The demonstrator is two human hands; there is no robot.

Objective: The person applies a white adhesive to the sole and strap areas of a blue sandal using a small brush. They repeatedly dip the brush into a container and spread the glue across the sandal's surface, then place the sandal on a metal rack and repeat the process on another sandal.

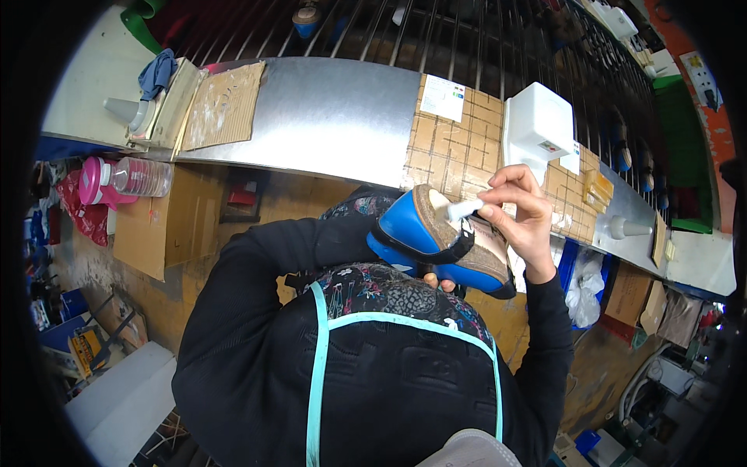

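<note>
In front of my chest is a bright blue shoe last [408,230] with a cork-coloured sole on its upper side and a black strap across it. My left hand [438,282] supports it from below; only a few fingertips show under its edge, the rest being hidden. The thumb and fingers of my right hand [520,214] pinch a small white piece [464,208], held against or just over the sole near the toe end. What kind of piece it is I cannot make out.
Beyond my hands runs a metal bench [334,109] bearing patterned cardboard [451,148], a white plastic box [538,121] and a yellowish block [597,189]. Grey cones [627,228] stand at its ends. Behind is a rack of metal bars [373,31]. A cardboard carton [144,233] stands left.
</note>
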